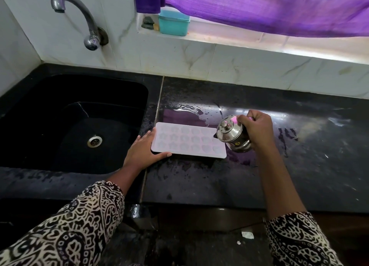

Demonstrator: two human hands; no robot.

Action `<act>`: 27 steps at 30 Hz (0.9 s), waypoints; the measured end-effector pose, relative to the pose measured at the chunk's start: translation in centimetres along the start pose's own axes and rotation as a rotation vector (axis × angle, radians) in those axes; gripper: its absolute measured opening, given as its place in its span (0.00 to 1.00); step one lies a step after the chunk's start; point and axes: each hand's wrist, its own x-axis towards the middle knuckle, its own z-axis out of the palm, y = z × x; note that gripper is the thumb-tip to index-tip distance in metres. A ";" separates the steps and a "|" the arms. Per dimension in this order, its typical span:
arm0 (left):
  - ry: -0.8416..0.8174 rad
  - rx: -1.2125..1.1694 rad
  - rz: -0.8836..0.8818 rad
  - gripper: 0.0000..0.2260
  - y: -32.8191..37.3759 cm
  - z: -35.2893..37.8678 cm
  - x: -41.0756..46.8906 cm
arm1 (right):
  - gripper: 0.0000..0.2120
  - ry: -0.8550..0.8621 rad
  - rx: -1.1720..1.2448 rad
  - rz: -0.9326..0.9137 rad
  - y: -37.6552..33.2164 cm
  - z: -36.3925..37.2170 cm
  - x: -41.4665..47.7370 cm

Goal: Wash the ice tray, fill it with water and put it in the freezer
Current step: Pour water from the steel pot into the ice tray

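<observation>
A pale pink ice tray (pixel 188 140) with several shaped cells lies flat on the wet black counter (pixel 199 182), just right of the sink. My left hand (pixel 143 150) clasps the tray's left end, thumb along its front edge. My right hand (pixel 257 128) grips a small lidded steel jug (pixel 232 134), tipped to the left with its spout over the tray's right end. Whether water is flowing I cannot tell.
A black sink (pixel 73 124) with a metal drain lies to the left under a curved steel tap (pixel 79 18). A teal box (pixel 174 23) stands on the window ledge below a purple curtain (pixel 269 8). Puddles lie behind the tray.
</observation>
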 end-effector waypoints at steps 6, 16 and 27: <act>0.005 0.005 -0.003 0.55 0.0 0.0 0.0 | 0.17 0.003 0.050 0.008 -0.1 -0.2 0.1; 0.001 0.010 -0.002 0.55 -0.2 0.2 0.1 | 0.16 0.107 0.522 0.213 0.2 -0.9 0.3; -0.002 0.014 -0.002 0.54 -0.1 0.1 0.1 | 0.17 0.169 0.427 0.188 2.5 -2.2 -0.1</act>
